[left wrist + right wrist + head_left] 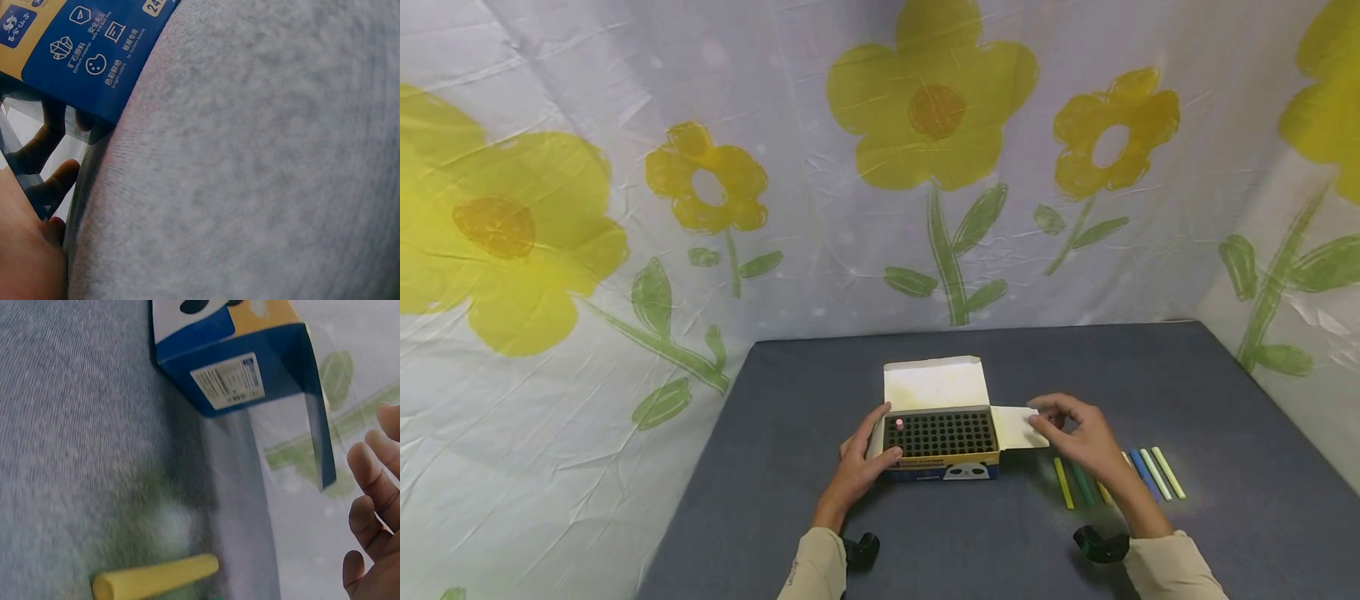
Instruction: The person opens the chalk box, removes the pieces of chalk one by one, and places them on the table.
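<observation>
A blue and yellow chalk box (925, 472) with a panda face on its front stands with its lid (936, 383) raised. Inside, a black insert (951, 437) has rows of holes, and one pink chalk stick (899, 424) stands near its back left corner. My left hand (857, 462) grips the box's left end, thumb at the front; the left wrist view shows its printed blue side (94, 50). At the right end the side flap (1018, 428) sticks outward. Beside its outer edge is my right hand (1088, 437), fingers (365, 464) loosely bent, holding nothing.
Several chalk sticks lie in a row on the dark cloth right of the box, among them a yellow one (1063, 483), a green one (1083, 484), a blue one (1145, 472) and a white one (1155, 475). The right forearm partly covers the row. A flower-patterned curtain (820, 250) hangs behind.
</observation>
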Action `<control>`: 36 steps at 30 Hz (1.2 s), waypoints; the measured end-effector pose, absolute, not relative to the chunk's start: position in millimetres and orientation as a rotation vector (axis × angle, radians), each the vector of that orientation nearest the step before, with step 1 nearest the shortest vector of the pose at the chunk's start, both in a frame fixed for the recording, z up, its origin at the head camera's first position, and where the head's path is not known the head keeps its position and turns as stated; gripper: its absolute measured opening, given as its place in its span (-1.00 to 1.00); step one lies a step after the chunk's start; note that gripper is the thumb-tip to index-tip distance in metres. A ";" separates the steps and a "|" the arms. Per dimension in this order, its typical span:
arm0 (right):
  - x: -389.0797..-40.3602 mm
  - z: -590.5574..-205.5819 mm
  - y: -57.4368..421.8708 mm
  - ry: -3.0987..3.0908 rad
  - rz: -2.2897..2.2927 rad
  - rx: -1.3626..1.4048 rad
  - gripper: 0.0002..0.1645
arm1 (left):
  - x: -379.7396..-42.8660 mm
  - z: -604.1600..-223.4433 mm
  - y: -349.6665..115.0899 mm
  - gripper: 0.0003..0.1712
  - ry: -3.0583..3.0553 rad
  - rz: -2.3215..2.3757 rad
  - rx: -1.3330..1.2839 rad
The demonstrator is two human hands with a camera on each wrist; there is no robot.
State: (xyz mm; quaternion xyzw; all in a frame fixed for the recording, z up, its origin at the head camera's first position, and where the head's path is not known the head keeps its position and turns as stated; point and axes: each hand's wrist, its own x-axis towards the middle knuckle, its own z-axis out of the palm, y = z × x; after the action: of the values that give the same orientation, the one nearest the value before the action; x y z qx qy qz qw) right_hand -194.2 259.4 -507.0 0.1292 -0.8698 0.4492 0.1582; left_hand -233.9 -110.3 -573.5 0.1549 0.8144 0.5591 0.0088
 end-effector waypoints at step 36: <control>-226.3 -507.2 164.4 -2.428 1.205 0.547 -0.75 | -233.8 -573.7 -109.8 -0.14 2.536 1.785 0.533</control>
State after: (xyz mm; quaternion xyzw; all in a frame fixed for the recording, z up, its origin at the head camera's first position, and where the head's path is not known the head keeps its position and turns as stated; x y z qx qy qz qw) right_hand -226.3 164.4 -507.2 0.1944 -0.8626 0.4282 0.1868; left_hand -233.8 -109.8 -573.7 0.1693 0.8059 0.5673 -0.0028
